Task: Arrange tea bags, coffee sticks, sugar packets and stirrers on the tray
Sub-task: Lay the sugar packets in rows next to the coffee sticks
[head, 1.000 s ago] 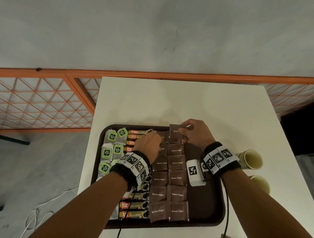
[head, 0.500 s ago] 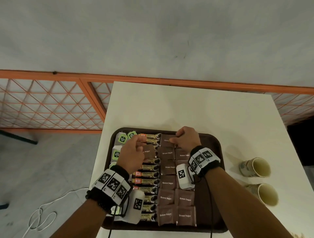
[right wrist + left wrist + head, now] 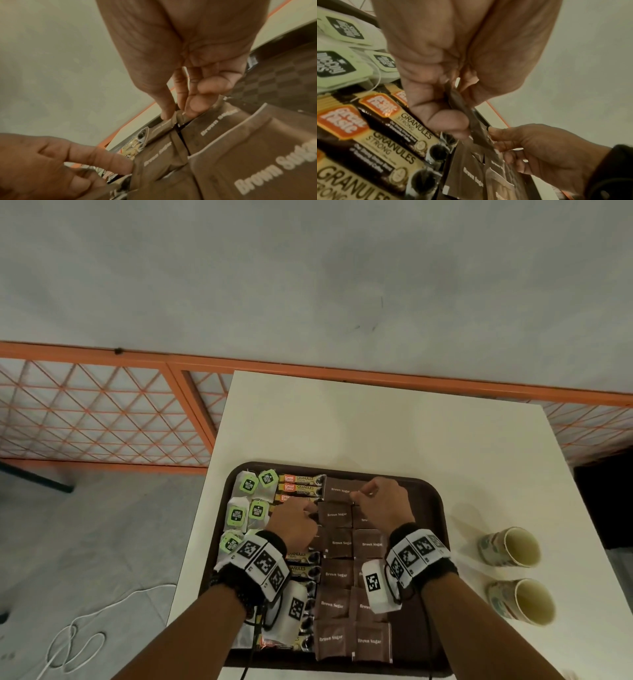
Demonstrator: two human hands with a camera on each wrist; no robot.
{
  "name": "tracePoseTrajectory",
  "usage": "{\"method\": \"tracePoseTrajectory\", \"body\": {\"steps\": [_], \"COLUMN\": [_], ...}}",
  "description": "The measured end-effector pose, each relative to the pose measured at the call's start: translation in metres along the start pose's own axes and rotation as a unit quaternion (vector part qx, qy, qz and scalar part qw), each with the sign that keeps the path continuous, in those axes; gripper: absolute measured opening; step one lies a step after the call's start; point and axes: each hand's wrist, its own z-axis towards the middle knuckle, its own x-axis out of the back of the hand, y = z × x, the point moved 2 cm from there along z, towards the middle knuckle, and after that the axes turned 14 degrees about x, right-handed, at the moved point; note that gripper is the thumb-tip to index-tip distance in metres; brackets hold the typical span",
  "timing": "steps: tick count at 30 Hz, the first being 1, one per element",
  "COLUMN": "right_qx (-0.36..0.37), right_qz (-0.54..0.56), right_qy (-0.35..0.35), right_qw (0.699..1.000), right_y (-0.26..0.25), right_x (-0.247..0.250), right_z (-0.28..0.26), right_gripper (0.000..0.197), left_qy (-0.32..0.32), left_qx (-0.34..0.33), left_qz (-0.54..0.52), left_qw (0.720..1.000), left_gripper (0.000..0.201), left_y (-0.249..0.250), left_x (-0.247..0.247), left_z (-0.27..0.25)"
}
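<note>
A dark brown tray (image 3: 431, 508) holds tea bags (image 3: 248, 486) at the left, a column of coffee sticks (image 3: 303, 487) beside them, and two columns of brown sugar packets. My left hand (image 3: 313, 513) pinches the left edge of the second-row sugar packet (image 3: 337, 514); the left wrist view shows thumb and fingers closed on that packet (image 3: 467, 115). My right hand (image 3: 356, 496) pinches the lower right corner of the top sugar packet (image 3: 339, 489) between thumb and forefinger (image 3: 192, 108). No stirrers are in view.
Two paper cups (image 3: 510, 546) (image 3: 524, 601) lie on the white table (image 3: 376, 422) right of the tray. An orange lattice fence (image 3: 102, 412) runs behind the table. A white cable (image 3: 75, 642) lies on the floor at the left.
The right hand lowered its raised sugar packet flat at the top of the sugar column. The left hand carried another packet rightward from over the coffee sticks into the row below.
</note>
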Motion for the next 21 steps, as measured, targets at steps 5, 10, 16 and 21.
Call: {"method": "tracePoseTrajectory", "body": {"steps": [5,10,16,21], "right_qx": [-0.015,-0.011,0.016,0.083], "right_qz": [0.002,0.001,0.012,0.142], "right_qy": [-0.004,-0.009,0.008,-0.111], "right_qw": [1.0,1.0,1.0,0.98], "right_y": [-0.004,-0.007,-0.015,-0.041], "right_x": [-0.003,-0.003,0.009,0.022], "right_z": [0.003,0.004,-0.011,-0.054], "right_gripper": [0.027,0.027,0.022,0.025], "left_qy": [-0.002,-0.007,0.009,-0.027], "left_qx": [0.002,-0.001,-0.045,-0.109], "left_qz": [-0.014,-0.022,-0.054,-0.164], "left_qw": [1.0,1.0,0.997,0.98], "left_gripper": [0.039,0.041,0.038,0.04], "left_y": [0.002,0.003,0.001,0.006], "left_x": [-0.003,-0.005,0.005,0.012], "left_z": [0.004,0.003,-0.002,-0.017]}}
